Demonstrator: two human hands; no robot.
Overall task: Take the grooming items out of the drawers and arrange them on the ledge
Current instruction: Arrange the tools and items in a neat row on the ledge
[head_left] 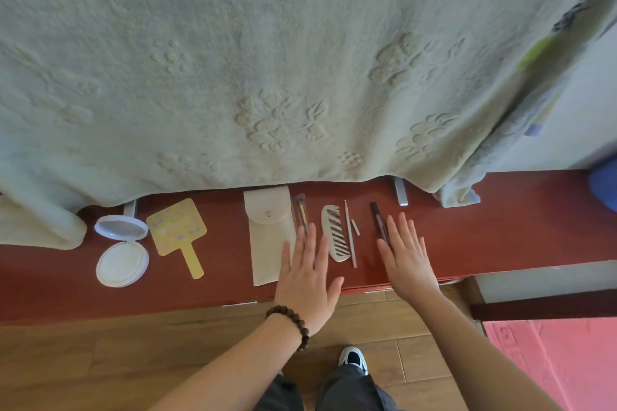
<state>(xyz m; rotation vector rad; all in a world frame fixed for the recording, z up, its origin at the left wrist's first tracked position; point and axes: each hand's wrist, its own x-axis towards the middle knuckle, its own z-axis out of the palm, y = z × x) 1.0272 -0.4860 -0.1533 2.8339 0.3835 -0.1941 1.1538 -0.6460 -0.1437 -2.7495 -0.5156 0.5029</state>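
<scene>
The grooming items lie in a row on the red-brown ledge [500, 230], all flat and apart from one another. From the person's left: an open white compact [122, 250], a yellow hand mirror [177, 230], a beige snap pouch [270, 233], a small brush [302, 213], a cream comb [335, 233], a thin stick tool [350, 233] with a short piece beside it, and a dark pencil [379, 220].

Handling, as judged: all items are light. The pouch is soft and will sag — take it by the flap end. The comb is stiff; grip the spine, not the teeth. The brush, stick tool and pencil are slim and likely to roll; pinch each at mid-length. The compact is hinged and probably fragile; lift it by the base rim.

The left hand [305, 277] lies flat, fingers straight and slightly spread, over the lower part of the brush and the pouch edge. The right hand [405, 257] is flat, fingers spread, its edge over the lower end of the pencil. Neither grips anything.

The ledge looks smooth and hard — items may slide. A pale embossed blanket [267, 60] hangs behind, its hem just above the row. Wooden floor [133, 344] lies below; a pink mat [551, 360] is at right.
</scene>
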